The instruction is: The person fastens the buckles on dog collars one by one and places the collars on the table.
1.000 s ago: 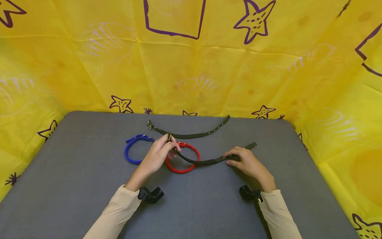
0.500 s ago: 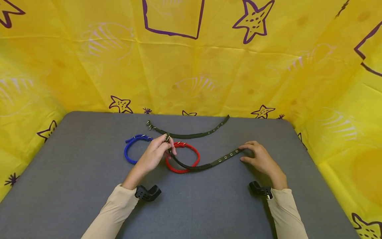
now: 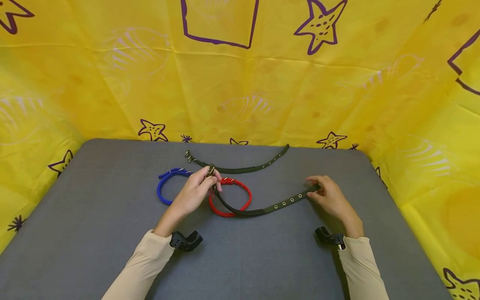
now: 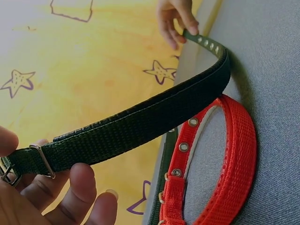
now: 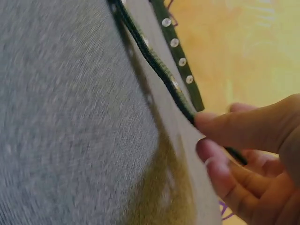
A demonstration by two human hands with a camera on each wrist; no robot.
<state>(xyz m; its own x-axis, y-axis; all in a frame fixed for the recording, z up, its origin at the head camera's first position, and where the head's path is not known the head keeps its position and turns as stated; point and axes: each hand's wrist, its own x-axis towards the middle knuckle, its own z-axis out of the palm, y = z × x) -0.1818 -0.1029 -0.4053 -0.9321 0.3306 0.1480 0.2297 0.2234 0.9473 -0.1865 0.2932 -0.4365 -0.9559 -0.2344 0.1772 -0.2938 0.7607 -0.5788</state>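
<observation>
A dark green collar (image 3: 250,213) with a row of metal eyelets is stretched in a sagging curve between both hands. My left hand (image 3: 195,189) grips its buckle end; the metal buckle and ring show in the left wrist view beside the fingers (image 4: 82,185). My right hand (image 3: 331,200) pinches the strap near its holed tip, thumb on one side and fingers on the other in the right wrist view. The collar's middle passes over the front of a red collar (image 3: 250,196), fastened in a loop on the table.
A blue collar (image 3: 159,189), also looped, lies left of the red one, partly behind the left hand. A second green collar (image 3: 240,171) lies unfastened farther back on the grey table (image 3: 112,233). Yellow patterned cloth (image 3: 240,83) hangs behind and at both sides.
My right hand has slid rightward along the strap to near its tip, uncovering more eyelets. My left hand has shifted slightly left with the buckle end.
</observation>
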